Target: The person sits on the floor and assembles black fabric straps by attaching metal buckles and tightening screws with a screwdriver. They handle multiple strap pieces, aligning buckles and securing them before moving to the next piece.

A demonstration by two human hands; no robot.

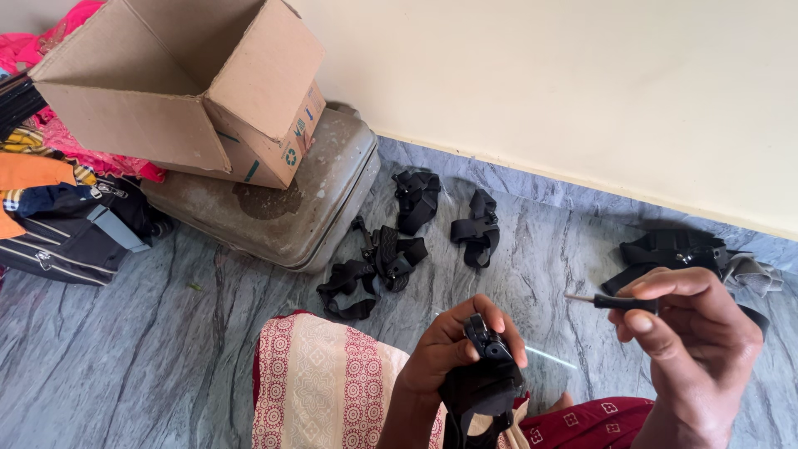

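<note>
You held a black plastic strap buckle (489,366) over grey, white-veined marble floor (166,349). Your small screwdriver (611,302) had a black handle. Your lap cloth (332,374) showed cream with red medallion bands. The open cardboard box (183,83) was plain brown; the wall (582,83) pale cream.

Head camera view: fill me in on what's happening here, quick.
A person sits on the grey marbled stone floor. The left hand has its grip around a black strapped plastic clip piece, held up over the lap. The right hand pinches a small black-handled screwdriver, tip pointing left, apart from the piece. More black strap pieces lie on the floor by a worn grey suitcase with an open brown cardboard box on top.
</note>
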